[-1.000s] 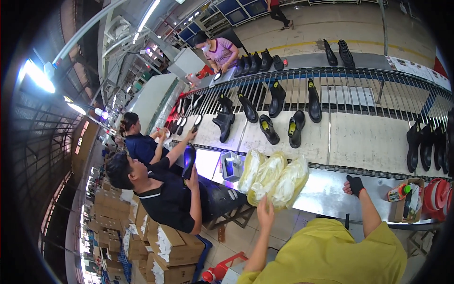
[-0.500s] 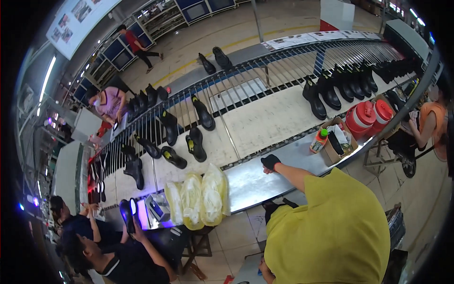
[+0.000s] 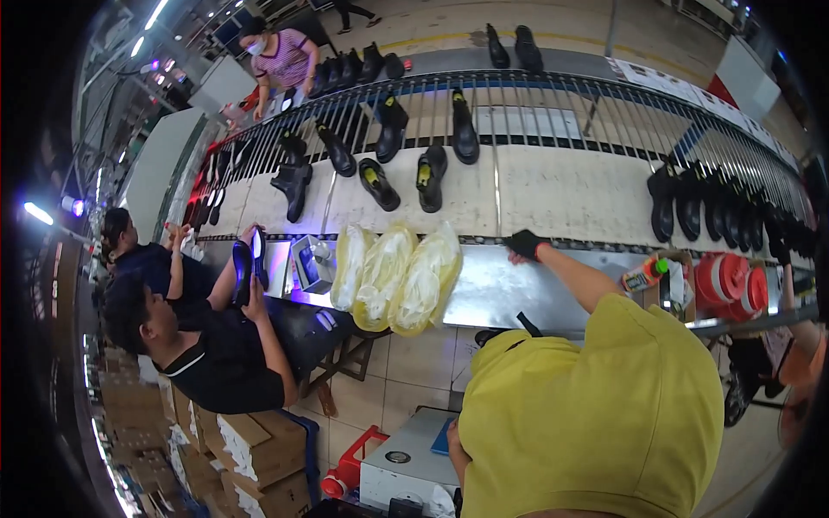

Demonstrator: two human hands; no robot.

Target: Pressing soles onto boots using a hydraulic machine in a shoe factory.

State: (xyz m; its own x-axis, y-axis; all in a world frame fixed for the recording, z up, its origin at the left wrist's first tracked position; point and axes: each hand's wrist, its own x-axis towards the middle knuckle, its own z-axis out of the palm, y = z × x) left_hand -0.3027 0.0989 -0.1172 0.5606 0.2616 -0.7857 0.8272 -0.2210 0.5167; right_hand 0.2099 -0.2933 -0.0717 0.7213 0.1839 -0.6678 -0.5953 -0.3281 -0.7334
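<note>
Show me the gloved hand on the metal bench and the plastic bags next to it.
gloved hand [image 3: 524, 244], head view, back of the black glove.
plastic bags [image 3: 420, 281], head view, middle of the rightmost yellowish bag.

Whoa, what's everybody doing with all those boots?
The person in the yellow shirt rests a black-gloved right hand on the far edge of the metal bench, to the right of three clear bags. The left hand is out of sight. A seated person in black holds up a dark shoe. Black boots lie on the conveyor behind.
</note>
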